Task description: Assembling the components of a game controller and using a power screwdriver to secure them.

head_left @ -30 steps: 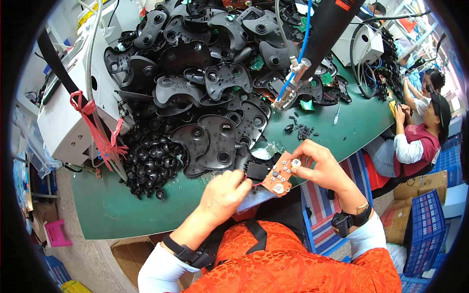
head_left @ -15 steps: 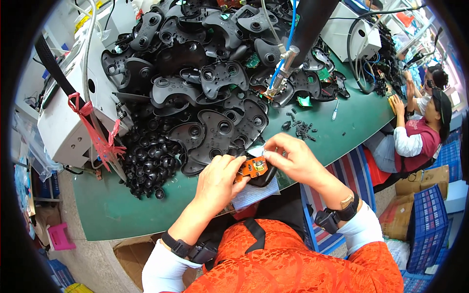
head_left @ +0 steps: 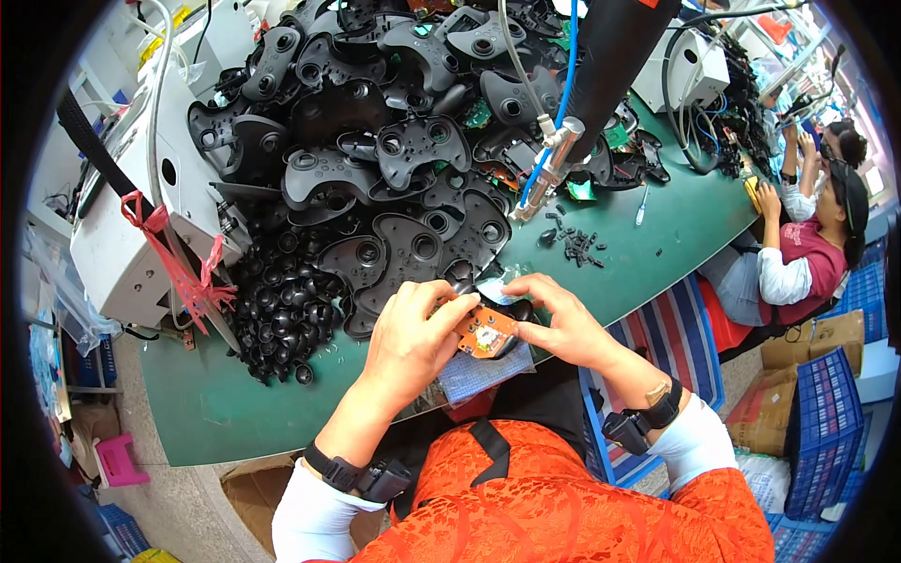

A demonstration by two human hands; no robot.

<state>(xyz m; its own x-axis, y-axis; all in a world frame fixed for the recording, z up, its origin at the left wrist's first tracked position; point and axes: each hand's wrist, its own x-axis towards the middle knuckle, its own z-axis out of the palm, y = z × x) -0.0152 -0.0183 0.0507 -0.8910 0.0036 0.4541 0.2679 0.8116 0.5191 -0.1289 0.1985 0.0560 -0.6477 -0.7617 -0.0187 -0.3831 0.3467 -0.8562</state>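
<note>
Close to the table's front edge, my left hand [head_left: 410, 330] pinches an orange circuit board [head_left: 486, 335] by its left side. My right hand [head_left: 569, 326] is closed at the board's right side, its thumb against the edge. A pale component shows on the board's upper face. Partly hidden under the board and my right hand is a dark piece, too covered to name. A blue cloth [head_left: 474, 377] lies below the board at the table edge. Beyond my hands, black game controller shells [head_left: 413, 246] are heaped up.
Small round black caps [head_left: 282, 310] are piled at left, beside a white machine box [head_left: 141, 220]. A metal-tipped tool [head_left: 554, 169] with a blue hose hangs over the green table [head_left: 648, 253]. Small black parts [head_left: 582, 249] and a screwdriver [head_left: 642, 206] lie at right. Co-workers sit farther right.
The orange board has turned and tilted, showing a different part of its face. My right hand's fingers have come lower and nearer its edge. The view has shifted slightly.
</note>
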